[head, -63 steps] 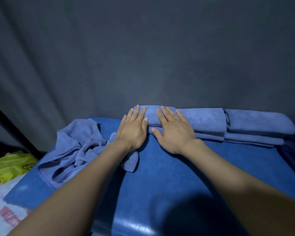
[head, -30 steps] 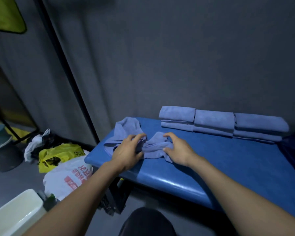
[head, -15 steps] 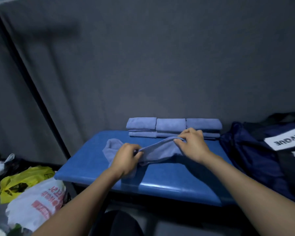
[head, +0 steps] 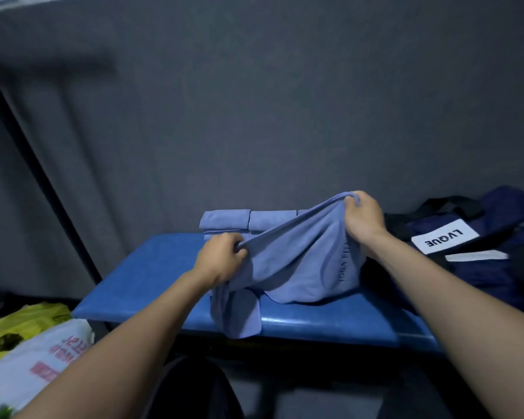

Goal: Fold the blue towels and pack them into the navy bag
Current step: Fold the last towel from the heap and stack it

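A: Head view, the only one. Where is the towel [head: 297, 264]?

B: Lifted between both hands over the blue tabletop [head: 152, 279]. The left hand [head: 221, 260] pinches one end of its top edge, low and near the body; the right hand [head: 364, 217] pinches the other end, higher and farther back. Both are clamped on cloth.

A: So the held edge runs which way?

B: Slanting, up and to the right. The rest hangs down; the lower left part drapes over the tabletop's front edge, and the middle touches the surface.

A: Which hand is closer to the bag [head: 481, 255]?

B: The right one. The bag lies just to its right, at the tabletop's right end. The folded towels [head: 239, 220] sit in a row against the wall, behind the hanging cloth and partly hidden by it.

A: Room to lay it flat?

B: I judge yes: bare surface lies to the left and front. The front edge is the risk; cloth already hangs past it.
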